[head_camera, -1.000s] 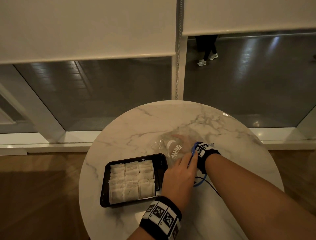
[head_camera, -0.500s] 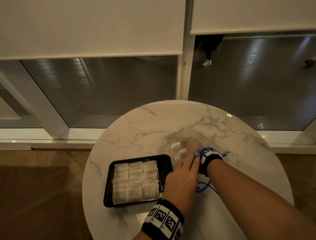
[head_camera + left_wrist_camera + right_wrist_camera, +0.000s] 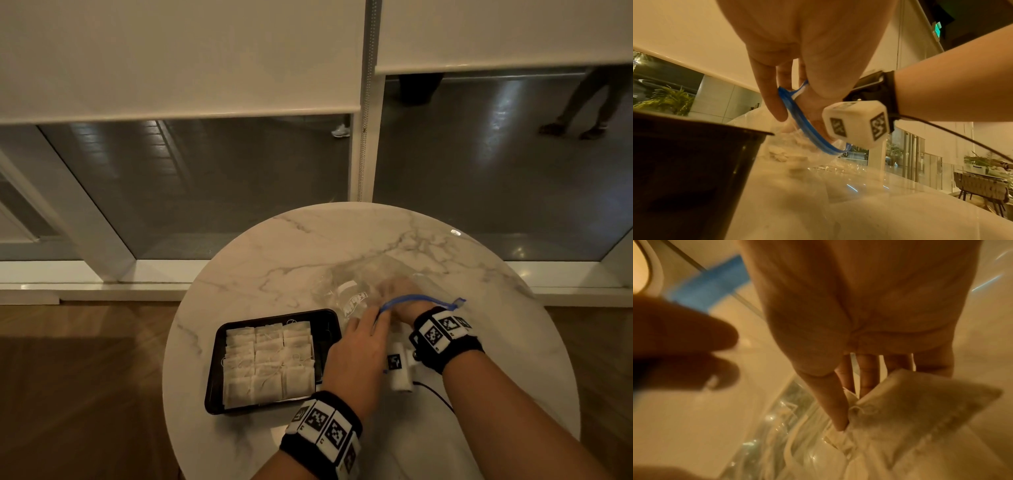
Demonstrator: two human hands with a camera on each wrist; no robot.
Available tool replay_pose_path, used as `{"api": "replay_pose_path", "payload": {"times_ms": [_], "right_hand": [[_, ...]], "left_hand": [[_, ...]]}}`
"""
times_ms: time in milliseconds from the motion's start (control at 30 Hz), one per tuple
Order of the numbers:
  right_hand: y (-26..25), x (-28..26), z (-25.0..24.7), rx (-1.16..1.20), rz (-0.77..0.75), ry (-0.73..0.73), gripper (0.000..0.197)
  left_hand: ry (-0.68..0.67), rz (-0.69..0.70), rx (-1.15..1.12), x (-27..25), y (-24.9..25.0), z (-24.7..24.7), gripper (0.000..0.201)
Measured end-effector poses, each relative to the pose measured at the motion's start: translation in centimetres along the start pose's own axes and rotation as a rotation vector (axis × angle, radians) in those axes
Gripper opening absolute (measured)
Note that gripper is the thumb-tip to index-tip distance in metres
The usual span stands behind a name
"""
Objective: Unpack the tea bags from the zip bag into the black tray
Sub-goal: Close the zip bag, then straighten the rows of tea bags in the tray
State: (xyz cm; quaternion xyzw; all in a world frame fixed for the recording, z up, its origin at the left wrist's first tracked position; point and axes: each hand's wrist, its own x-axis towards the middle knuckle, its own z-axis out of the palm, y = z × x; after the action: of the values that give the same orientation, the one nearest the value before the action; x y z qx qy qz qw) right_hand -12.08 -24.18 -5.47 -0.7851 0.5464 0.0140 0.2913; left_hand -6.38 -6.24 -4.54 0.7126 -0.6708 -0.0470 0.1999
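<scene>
A black tray (image 3: 330, 320) at the table's left holds several rows of white tea bags (image 3: 267, 363). Right of it lies the clear zip bag (image 3: 356, 277) with a blue zip rim (image 3: 407, 298). My left hand (image 3: 371, 320) pinches that rim (image 3: 791, 104) and holds the mouth open. My right hand (image 3: 394, 291) is inside the bag. In the right wrist view its thumb and fingers (image 3: 855, 410) pinch a tea bag (image 3: 920, 410). More tea bags lie deeper in the bag (image 3: 781, 154).
The round marble table (image 3: 274, 260) stands before a low window with blinds. The tray's wall (image 3: 694, 162) is close beside my left hand. A white marker cube (image 3: 857, 123) and a cable hang under my right wrist. People's legs (image 3: 579, 102) pass outside.
My right hand has drawn back a little toward me and to the right inside the bag. The blue rim now arcs over that hand. My left hand and the tray stay put.
</scene>
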Motion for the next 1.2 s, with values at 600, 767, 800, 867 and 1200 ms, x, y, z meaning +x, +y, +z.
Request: {"api": "replay_pose_path", "payload": {"times_ms": [600, 767, 800, 867, 1200], "right_hand": [[3.8, -17.2, -1.2, 1.231, -0.086, -0.034, 0.020], [2.2, -19.6, -2.0, 1.358, -0.167, -0.251, 0.030], [1.9, -19.9, -2.0, 1.382, -0.176, -0.295, 0.029], [1.2, -20.1, -1.7, 1.450, -0.176, -0.369, 0.026], [0.4, -20.5, -1.0, 1.696, -0.209, -0.581, 0.045]], "left_hand": [[0.168, -0.012, -0.184, -2.4, -0.5, -3.2, 0.050], [0.008, -0.116, -0.764, -5.9, -0.4, -3.7, 0.069], [-0.053, -0.121, -0.762, -6.1, -0.5, -3.5, 0.074], [-0.115, -0.123, -0.704, -6.3, -0.7, -3.2, 0.073], [-0.191, -0.223, -0.844, -6.9, 0.6, -2.1, 0.026]]}}
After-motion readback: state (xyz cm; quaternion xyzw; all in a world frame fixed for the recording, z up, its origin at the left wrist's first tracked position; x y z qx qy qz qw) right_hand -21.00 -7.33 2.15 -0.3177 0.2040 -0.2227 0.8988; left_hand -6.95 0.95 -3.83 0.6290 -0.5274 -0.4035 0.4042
